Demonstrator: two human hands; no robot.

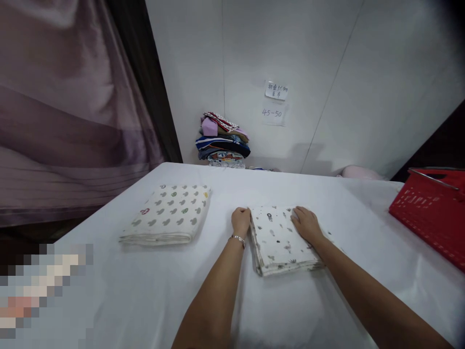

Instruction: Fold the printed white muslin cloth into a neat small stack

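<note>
A white cloth (279, 242) with small grey plant-like and animal-like prints lies folded into a rectangle on the table. At its far left corner my left hand (241, 220), with a bracelet on the wrist, is closed on the cloth's edge. My right hand (306, 224) rests flat on the upper right part of the same cloth, fingers stretched out. Several layers show along the near edge. To the left, apart from both hands, sits a second folded cloth (174, 208) with grey mushroom-like prints and a few coloured ones.
Everything lies on a white-covered table (145, 291). A red basket (428, 208) with a metal handle stands at the right edge. Behind the table rises a pile of folded fabrics (223, 140) against the wall. A mauve curtain (72, 111) hangs at left. The lower left corner is pixelated.
</note>
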